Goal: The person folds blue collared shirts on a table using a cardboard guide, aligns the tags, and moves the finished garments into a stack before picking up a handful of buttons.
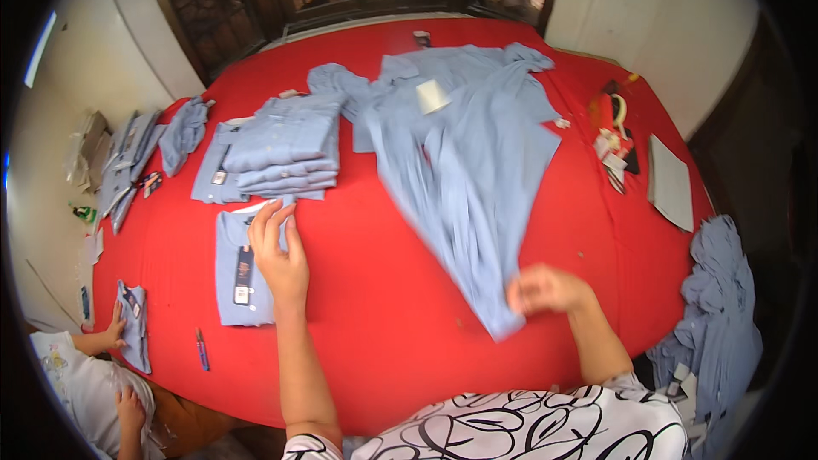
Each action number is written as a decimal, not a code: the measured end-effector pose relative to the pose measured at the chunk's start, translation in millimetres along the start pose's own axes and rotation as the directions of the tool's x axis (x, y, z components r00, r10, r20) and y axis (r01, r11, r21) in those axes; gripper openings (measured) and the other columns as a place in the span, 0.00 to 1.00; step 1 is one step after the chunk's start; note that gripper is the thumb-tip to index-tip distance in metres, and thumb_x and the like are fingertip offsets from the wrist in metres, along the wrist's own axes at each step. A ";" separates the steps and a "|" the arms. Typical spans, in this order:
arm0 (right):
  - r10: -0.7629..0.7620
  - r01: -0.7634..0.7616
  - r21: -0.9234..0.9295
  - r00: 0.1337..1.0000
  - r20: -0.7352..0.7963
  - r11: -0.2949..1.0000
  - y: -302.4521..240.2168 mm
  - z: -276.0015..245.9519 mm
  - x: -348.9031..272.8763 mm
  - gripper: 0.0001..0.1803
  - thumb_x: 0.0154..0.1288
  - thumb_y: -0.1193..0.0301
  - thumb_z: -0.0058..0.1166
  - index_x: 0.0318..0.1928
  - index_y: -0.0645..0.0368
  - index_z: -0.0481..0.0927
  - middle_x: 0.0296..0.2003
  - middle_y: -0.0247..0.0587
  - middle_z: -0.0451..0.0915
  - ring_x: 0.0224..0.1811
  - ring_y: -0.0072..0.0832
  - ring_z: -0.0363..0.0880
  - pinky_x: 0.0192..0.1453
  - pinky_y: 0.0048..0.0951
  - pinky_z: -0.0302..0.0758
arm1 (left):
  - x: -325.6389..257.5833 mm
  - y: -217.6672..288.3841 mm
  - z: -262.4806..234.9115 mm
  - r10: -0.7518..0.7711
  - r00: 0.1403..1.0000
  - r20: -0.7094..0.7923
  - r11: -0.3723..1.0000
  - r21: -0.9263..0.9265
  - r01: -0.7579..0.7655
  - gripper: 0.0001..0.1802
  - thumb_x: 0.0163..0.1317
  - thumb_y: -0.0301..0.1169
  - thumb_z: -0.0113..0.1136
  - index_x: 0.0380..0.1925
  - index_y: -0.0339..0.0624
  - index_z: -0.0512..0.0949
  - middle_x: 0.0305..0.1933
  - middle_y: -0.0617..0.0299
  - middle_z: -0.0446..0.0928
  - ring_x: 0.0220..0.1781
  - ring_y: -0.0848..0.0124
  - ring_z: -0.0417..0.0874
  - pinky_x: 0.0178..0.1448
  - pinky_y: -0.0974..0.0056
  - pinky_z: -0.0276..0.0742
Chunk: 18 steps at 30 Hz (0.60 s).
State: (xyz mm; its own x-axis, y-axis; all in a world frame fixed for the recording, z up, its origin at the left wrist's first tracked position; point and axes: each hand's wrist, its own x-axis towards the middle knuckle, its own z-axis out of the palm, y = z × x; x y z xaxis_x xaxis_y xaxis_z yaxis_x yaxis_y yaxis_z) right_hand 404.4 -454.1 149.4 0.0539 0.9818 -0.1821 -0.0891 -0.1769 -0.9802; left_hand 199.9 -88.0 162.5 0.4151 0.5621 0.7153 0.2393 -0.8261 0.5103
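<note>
A light blue shirt (pixel 460 179) stretches from the far side of the red table toward me, narrowing to a blurred tip. My right hand (pixel 550 290) is closed on this near end and pulls it out long. On the shirt's upper part lies a small white piece (pixel 432 96), blurred. My left hand (pixel 279 260) is raised with its fingers apart and nothing in them. It is over the right edge of a folded blue shirt (pixel 228 266), which carries a dark tag (pixel 244 271). I cannot tell whether the fingers touch it.
Beyond my left hand stands a stack of folded shirts (pixel 285 140). A pen (pixel 202 349) lies at the near left, where another person's hand (pixel 112 332) rests on a small folded piece. Tape and tools (pixel 615 132) lie far right near a grey board (pixel 671 183); shirts (pixel 720 315) heap beyond the right edge.
</note>
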 end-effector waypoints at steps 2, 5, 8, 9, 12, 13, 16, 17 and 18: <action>0.373 -0.359 -0.110 0.915 0.155 0.927 31.9 29.6 -92.1 0.10 0.70 0.67 0.59 0.40 0.62 0.81 0.33 0.26 0.80 0.37 0.17 0.76 0.43 0.22 0.74 | 2.6 40.0 22.5 0.059 0.993 0.106 0.993 -0.105 -0.048 0.10 0.65 0.23 0.57 0.46 0.39 0.80 0.52 0.55 0.79 0.58 0.55 0.77 0.61 0.55 0.72; 0.516 -0.806 -0.362 0.582 -0.629 0.468 67.4 60.4 -219.3 0.07 0.56 0.71 0.66 0.35 0.59 0.84 0.31 0.40 0.85 0.37 0.23 0.83 0.43 0.26 0.78 | -2.6 75.9 46.9 0.116 0.916 0.385 0.978 -0.207 -0.037 0.11 0.65 0.27 0.58 0.46 0.38 0.80 0.50 0.50 0.79 0.55 0.54 0.79 0.59 0.55 0.74; 0.046 -0.884 -0.350 0.382 -0.923 0.311 52.9 79.0 -253.0 0.09 0.54 0.74 0.62 0.37 0.63 0.80 0.34 0.51 0.81 0.42 0.51 0.79 0.47 0.46 0.74 | -24.9 100.5 82.8 0.126 0.667 0.735 0.989 -0.149 -0.023 0.18 0.65 0.37 0.61 0.49 0.34 0.78 0.51 0.47 0.79 0.55 0.51 0.79 0.58 0.54 0.75; -0.007 -0.848 -0.326 0.356 -0.935 0.419 42.2 85.6 -231.6 0.09 0.55 0.75 0.61 0.38 0.64 0.79 0.36 0.52 0.80 0.43 0.50 0.79 0.47 0.44 0.75 | -38.2 116.6 97.8 0.075 0.639 0.765 0.988 -0.146 0.059 0.21 0.64 0.39 0.61 0.49 0.34 0.78 0.51 0.46 0.79 0.57 0.52 0.79 0.59 0.53 0.75; -0.203 -0.396 -0.348 0.365 -0.909 0.850 85.5 100.8 -137.3 0.18 0.67 0.67 0.59 0.54 0.62 0.77 0.42 0.47 0.80 0.43 0.35 0.80 0.48 0.37 0.76 | -100.8 155.9 150.5 -0.028 0.693 0.721 0.981 -0.112 0.156 0.24 0.63 0.43 0.62 0.51 0.35 0.77 0.48 0.48 0.80 0.55 0.53 0.79 0.56 0.49 0.74; -0.235 -0.403 -0.353 0.312 -0.920 0.844 105.9 103.7 -101.1 0.22 0.65 0.65 0.61 0.56 0.62 0.76 0.46 0.47 0.79 0.42 0.37 0.79 0.48 0.36 0.76 | -122.3 166.7 166.9 0.026 0.738 0.674 0.992 -0.111 0.066 0.23 0.64 0.43 0.62 0.49 0.35 0.77 0.46 0.48 0.80 0.53 0.54 0.79 0.54 0.49 0.74; -0.392 -0.712 -0.463 0.280 -0.876 0.528 104.4 106.6 -9.8 0.29 0.61 0.58 0.64 0.57 0.60 0.75 0.40 0.47 0.75 0.42 0.43 0.77 0.45 0.42 0.74 | -162.1 163.2 184.6 0.135 0.827 0.546 0.989 -0.119 -0.083 0.18 0.65 0.41 0.62 0.43 0.36 0.76 0.39 0.50 0.80 0.47 0.55 0.79 0.49 0.48 0.73; -0.429 -0.686 -0.533 0.341 -0.837 0.496 101.8 100.7 -6.0 0.29 0.60 0.57 0.64 0.57 0.60 0.75 0.40 0.47 0.75 0.42 0.44 0.76 0.45 0.43 0.74 | -163.1 160.6 182.1 0.157 0.831 0.533 0.980 -0.188 -0.064 0.17 0.65 0.41 0.62 0.41 0.37 0.76 0.37 0.51 0.79 0.45 0.55 0.79 0.47 0.48 0.72; -0.465 -0.653 -0.603 0.402 -0.789 0.459 100.1 95.1 -2.5 0.28 0.60 0.57 0.65 0.56 0.60 0.76 0.40 0.47 0.74 0.42 0.44 0.75 0.45 0.43 0.74 | -163.8 156.3 178.0 0.176 0.838 0.517 0.966 -0.254 -0.046 0.16 0.65 0.40 0.61 0.39 0.37 0.75 0.34 0.51 0.79 0.42 0.56 0.78 0.46 0.48 0.71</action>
State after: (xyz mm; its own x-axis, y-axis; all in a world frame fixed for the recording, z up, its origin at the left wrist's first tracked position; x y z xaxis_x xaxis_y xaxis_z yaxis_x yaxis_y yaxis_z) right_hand 300.7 -467.8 59.2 0.8476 0.4221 0.3214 0.5235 -0.7638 -0.3776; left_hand 325.5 -316.4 40.1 0.8438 0.3046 0.4419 -0.0105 -0.8138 0.5811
